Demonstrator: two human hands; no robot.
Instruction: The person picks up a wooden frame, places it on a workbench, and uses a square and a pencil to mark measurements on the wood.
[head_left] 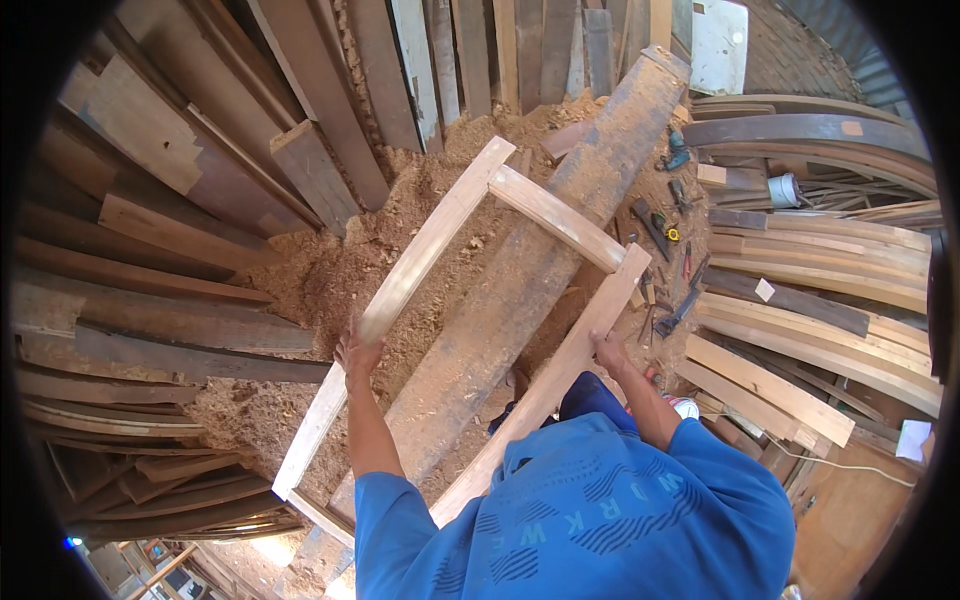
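Observation:
A rectangular wooden frame (430, 245) of pale planed timber lies at a slant in front of me, its near right part hidden by my body. My left hand (358, 360) is closed around the long left rail, about midway along it. On the right rail (565, 370), my right hand (608, 350) grips the edge. One crosspiece (556, 217) joins the rails at the far end, and another (318, 517) meets the left rail at the near end. Beneath the frame runs a thick, worn plank (490, 310) dusted with sawdust.
Sawdust (340, 265) covers the ground. Many boards (330, 120) lean or lie around the far and left sides. Stacked timber (800, 260) fills the right. Hand tools lie beyond my right hand, including a yellow tape measure (672, 234) and a teal power tool (677, 150).

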